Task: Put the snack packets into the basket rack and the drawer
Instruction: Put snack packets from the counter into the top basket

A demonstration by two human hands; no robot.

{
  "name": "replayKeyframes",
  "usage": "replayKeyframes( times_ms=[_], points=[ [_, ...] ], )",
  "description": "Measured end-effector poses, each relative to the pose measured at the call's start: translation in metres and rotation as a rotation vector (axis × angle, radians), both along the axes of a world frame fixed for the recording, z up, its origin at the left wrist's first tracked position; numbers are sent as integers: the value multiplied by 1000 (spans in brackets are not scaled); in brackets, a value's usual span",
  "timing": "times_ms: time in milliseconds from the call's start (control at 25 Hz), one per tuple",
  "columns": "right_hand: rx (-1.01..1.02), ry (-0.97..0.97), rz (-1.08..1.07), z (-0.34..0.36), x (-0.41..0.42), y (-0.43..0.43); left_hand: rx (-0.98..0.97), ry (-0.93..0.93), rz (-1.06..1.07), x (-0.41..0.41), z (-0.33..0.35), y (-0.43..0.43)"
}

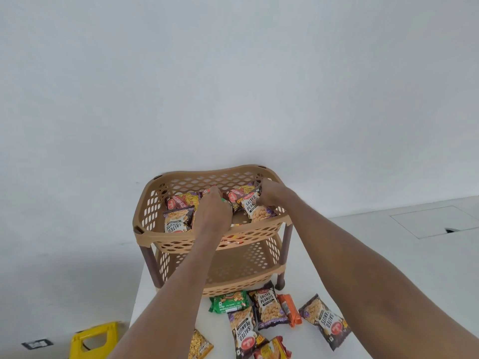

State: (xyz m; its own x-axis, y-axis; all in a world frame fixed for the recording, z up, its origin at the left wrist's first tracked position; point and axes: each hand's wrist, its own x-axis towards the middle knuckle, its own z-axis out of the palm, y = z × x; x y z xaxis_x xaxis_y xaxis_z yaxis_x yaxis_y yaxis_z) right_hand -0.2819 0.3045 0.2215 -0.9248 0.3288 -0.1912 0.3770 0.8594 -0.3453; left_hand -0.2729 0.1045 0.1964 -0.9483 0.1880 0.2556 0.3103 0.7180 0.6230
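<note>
- The right hand (270, 195) is deep in the top tier of the basket rack (178, 238), at its far right corner. Thumb and fingers pinch the upper edge of a salted peanuts packet (255, 208), which stands tilted against the rack's right wall.
- The left hand (215, 207) is in the middle of the same tier, fingers bent down among the packets. I cannot tell whether it grips one.
- Risk: a slick foil packet pinched only by its edge could slide free and fall flat, or knock over the packets next to it.
- Risk: both forearms cross the rack's front rim. The rack looks light, so leaning on the rim or catching it on the way out could tip it or push it back.
- Several packets already stand inside the top tier, including a second peanuts packet (177, 221) at its left front. The lower tier (241, 270) looks nearly bare.
- The loose packets (269, 308) still to be stowed lie scattered on the table (363, 255) just in front of the rack's feet, beneath the forearms. A dragged arm could sweep them off.
- No drawer is in view.
</note>
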Motion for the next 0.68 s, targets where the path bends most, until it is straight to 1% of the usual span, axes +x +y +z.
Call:
replayKeyframes(
  times_ms=[80,200,320,400,480,600,640,680],
  points=[
    [-12,-39,22,3,-5,6,-16,3,8,0,0,1],
    [-10,-40,78,2,-8,10,-37,10,2,-1,-2,2],
    [15,-138,193,-3,-8,3,-52,23,6,-1,-2,2],
    [54,-175,216,-8,-7,0,-53,25,10,-1,-3,2],
    [107,-120,221,-10,-3,-1,-58,25,18,-1,-3,2],
    [142,73,210,-9,-2,-3,-58,30,32,0,-3,3],
    [129,85,220,-6,-1,-5,-59,33,37,1,-3,3],
    [123,50,243,-4,0,-8,-62,37,39,2,-2,3]
  ],
)
